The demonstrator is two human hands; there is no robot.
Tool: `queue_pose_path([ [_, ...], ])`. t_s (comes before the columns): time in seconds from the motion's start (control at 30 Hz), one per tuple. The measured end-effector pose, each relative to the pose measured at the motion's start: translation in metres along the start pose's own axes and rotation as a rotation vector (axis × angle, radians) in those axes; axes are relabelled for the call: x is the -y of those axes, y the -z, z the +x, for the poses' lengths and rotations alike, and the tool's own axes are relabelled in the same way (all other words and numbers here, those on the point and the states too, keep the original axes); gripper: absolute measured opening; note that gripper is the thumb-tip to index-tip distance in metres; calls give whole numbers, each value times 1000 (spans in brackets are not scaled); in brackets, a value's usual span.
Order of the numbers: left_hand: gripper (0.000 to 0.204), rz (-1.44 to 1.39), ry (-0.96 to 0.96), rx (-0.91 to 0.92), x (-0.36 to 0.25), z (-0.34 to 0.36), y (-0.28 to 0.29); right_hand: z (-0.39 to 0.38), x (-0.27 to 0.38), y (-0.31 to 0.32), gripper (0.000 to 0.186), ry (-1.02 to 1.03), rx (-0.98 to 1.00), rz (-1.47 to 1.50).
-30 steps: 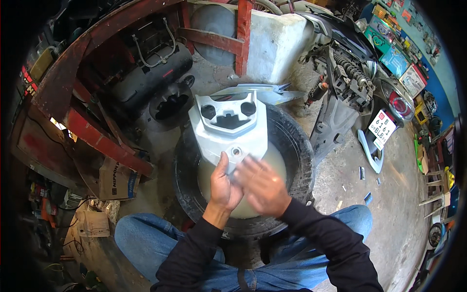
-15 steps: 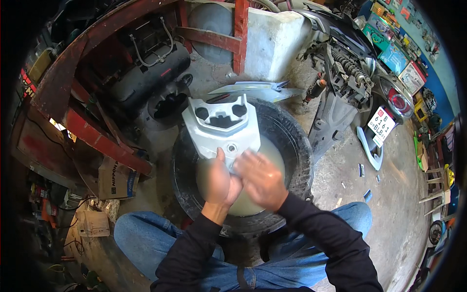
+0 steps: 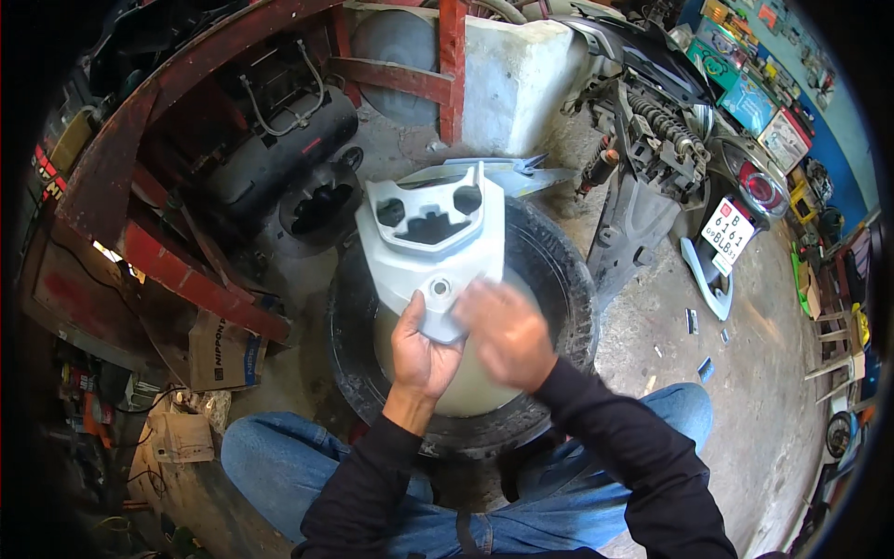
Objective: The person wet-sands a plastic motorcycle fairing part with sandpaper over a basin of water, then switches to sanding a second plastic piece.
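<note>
Your left hand [image 3: 424, 349] is closed on the lower, narrow end of a pale grey moulded plastic panel with two round holes and a shaped cut-out near its top [image 3: 433, 242]; thumb and fingers wrap its edges just below a small round boss. Your right hand [image 3: 503, 334] lies flat against the panel's lower right part, fingers together and palm down; it is blurred, and I cannot tell whether it grips anything beneath it. The panel stands tilted, top end away from you, over a black rubber tyre lying flat on the concrete floor [image 3: 559, 270]. A pale round basin [image 3: 466, 391] sits inside the tyre's opening, directly under your hands. You sit with blue-jeaned knees [image 3: 279, 456] on either side of the tyre's near edge. A partly stripped motorcycle [image 3: 661, 140] stands to the right, well apart. A red-painted steel frame [image 3: 168, 261] runs along the left.
</note>
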State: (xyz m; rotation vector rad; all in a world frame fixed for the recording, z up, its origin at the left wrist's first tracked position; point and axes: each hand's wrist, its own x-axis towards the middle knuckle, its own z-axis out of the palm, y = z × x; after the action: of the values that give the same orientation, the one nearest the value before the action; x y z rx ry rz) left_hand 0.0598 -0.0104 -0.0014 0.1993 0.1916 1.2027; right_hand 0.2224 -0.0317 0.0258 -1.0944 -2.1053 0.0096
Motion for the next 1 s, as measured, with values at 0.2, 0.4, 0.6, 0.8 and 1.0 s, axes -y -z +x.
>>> queue_pose_path([
  [0.2,51,-33,29,9,-5,-3,6,-6,14,3,37,-14,50,59],
  [0.4,52,-28,31,28,-6,-2,4,-5,7,3,37,-51,1,-24],
  [0.6,52,-12,4,-34,4,2,-5,4,-14,8,44,-77,-41,-210],
  [0.8,48,-50,10,-80,-1,5,4,7,-41,12,36,-240,-86,39],
  [1.0,43,-37,41,-140,-14,2,4,11,-36,24,38,-336,-202,302],
])
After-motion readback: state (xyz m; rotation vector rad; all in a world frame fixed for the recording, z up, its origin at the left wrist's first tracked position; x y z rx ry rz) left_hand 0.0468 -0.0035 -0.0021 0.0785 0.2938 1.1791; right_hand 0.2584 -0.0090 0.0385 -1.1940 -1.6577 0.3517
